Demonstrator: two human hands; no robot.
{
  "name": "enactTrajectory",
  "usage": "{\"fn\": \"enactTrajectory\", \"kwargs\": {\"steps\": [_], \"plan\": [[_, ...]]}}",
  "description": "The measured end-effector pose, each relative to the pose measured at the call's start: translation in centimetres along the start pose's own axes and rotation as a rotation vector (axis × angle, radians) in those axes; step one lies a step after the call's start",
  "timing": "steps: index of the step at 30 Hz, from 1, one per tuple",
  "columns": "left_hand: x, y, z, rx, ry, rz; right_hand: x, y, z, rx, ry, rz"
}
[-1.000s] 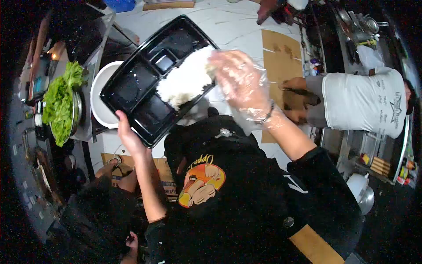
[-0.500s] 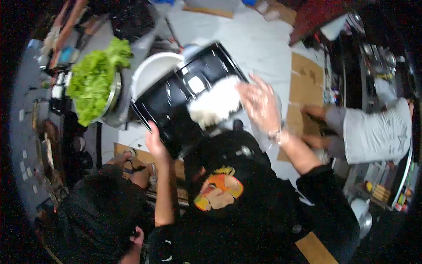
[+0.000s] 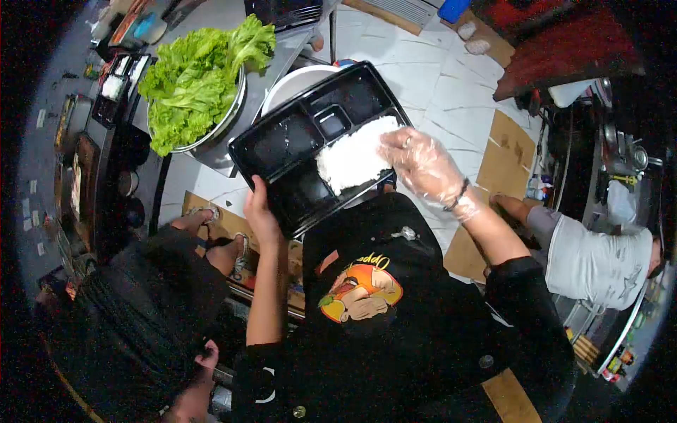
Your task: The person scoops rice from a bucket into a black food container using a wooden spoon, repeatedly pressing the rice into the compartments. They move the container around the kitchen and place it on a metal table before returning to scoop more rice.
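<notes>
A black compartment meal tray [image 3: 285, 141] is held tilted in front of my chest. My left hand [image 3: 264, 217] grips its lower left edge, thumb along the rim and the other fingers hidden beneath. White rice [image 3: 354, 158] fills the lower right compartment. The other compartments hold no food. My right hand [image 3: 427, 169], in a clear plastic glove, has its fingers bent and drawn together against the right end of the rice; the fingertips are partly hidden.
Beyond the tray's left side, a metal bowl [image 3: 242, 95] holds green lettuce [image 3: 194, 88]. A white round basin [image 3: 285, 88] shows behind the tray. One person in dark clothes [image 3: 151, 303] is close on my left; another in a grey shirt [image 3: 599, 257] is at right.
My right hand has gone from outstretched fingers to bent ones on the rice. The rice looks flatter and more spread out. The view has shifted, and my left hand still grips the tray.
</notes>
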State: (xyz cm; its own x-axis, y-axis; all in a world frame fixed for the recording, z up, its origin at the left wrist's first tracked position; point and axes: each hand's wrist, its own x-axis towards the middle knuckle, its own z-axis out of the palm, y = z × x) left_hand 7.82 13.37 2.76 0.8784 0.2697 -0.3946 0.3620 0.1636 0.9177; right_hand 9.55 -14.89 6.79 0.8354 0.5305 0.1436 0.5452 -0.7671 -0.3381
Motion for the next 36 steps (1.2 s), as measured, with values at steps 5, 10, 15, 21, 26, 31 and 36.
{"fn": "enactTrajectory", "kwargs": {"steps": [5, 10, 15, 21, 26, 31, 36], "plan": [[1.8, 1.5, 0.5, 0.008, 0.034, 0.091, 2.7, 1.2, -1.8, 0.334, 0.126, -0.067], [0.2, 2.5, 5.8, -0.112, 0.050, 0.127, 3.5, 4.8, -0.4, 0.288, -0.021, -0.273], [0.1, -1.5, 9.2, 0.055, 0.139, 0.114, 1.6, 8.8, -0.7, 0.291, -0.174, -0.178], [-6.1, -3.7, 10.4, -0.220, 0.388, -0.131, 1.6, 8.9, 1.1, 0.515, -0.040, -0.611], [-8.7, -4.3, 9.3, -0.174, 0.378, -0.146, 1.7, 6.7, 3.8, 0.419, -0.105, -0.675], [-9.7, -4.2, 10.5, -0.185, 0.445, -0.157, 1.5, 7.4, 3.2, 0.418, -0.043, -0.668], [-9.3, -4.8, 9.4, -0.119, 0.449, -0.102, 2.5, 8.7, 3.0, 0.487, 0.013, -0.592]]}}
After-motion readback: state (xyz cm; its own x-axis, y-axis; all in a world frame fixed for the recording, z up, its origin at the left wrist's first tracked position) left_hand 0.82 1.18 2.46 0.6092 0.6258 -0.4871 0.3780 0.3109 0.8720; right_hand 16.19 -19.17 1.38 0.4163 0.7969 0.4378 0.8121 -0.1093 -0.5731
